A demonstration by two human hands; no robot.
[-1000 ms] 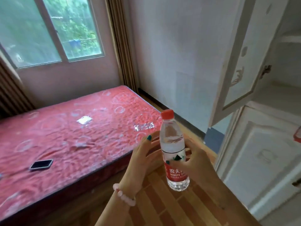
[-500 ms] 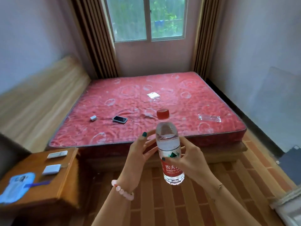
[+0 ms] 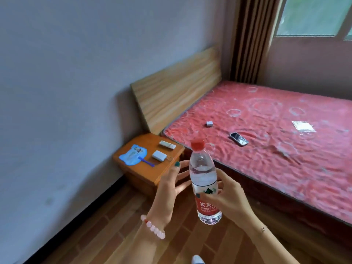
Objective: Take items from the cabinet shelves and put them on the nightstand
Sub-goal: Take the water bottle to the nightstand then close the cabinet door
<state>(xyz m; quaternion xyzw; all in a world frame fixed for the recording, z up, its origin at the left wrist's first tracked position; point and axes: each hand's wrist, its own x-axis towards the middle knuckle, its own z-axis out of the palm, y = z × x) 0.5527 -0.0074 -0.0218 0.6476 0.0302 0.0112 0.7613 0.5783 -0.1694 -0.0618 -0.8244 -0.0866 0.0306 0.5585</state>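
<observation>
Bottle [image 3: 202, 174] upright in right grip [image 3: 226, 199]; left grip [image 3: 171, 185] spread alongside.

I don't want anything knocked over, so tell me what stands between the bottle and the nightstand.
Nothing visible: only open air separates the water bottle, gripped by the right hand, from the nightstand. Its top carries a blue fan, a white box and a remote; the near edge is bare.
</observation>
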